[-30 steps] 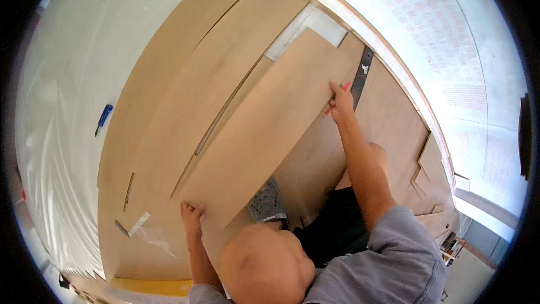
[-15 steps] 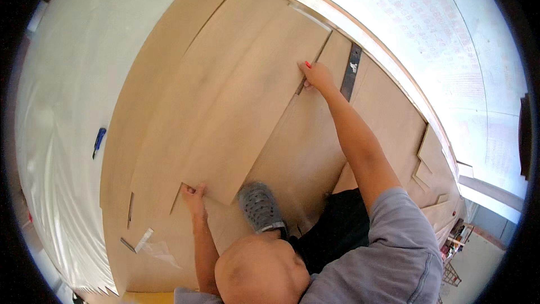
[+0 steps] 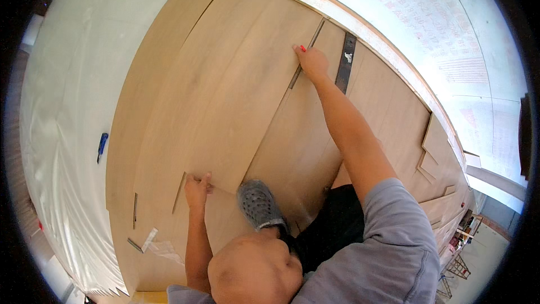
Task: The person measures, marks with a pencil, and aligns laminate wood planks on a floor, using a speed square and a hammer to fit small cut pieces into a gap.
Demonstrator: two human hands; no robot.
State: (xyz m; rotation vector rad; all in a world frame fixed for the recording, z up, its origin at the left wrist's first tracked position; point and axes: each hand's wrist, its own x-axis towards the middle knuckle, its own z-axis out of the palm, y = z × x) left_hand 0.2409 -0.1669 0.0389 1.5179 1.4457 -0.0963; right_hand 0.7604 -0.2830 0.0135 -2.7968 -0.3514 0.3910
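My left hand (image 3: 198,190) rests at the near end of a wide wood-look floor plank (image 3: 242,95), fingers apart, beside a thin dark strip (image 3: 179,192). Across the plank, my right hand (image 3: 313,63) is closed at its right edge. A small red-ended object (image 3: 303,48) shows between those fingers; its kind is unclear. Under and beside that hand, a narrow dark strip (image 3: 295,77) lies along the seam. A flat dark metal bar (image 3: 345,62) with a pale patch lies to the right.
My foot in a grey clog (image 3: 260,205) stands by the plank's near end. A blue utility knife (image 3: 102,147) lies on white sheeting (image 3: 67,112) at left. Short bits and clear film (image 3: 166,250) lie near left. Cut plank pieces (image 3: 436,143) sit along the wall at right.
The plank has slid away toward the far wall, and the pale gap at its far end has closed. My left hand's fingers have loosened; the right hand has shifted slightly farther away.
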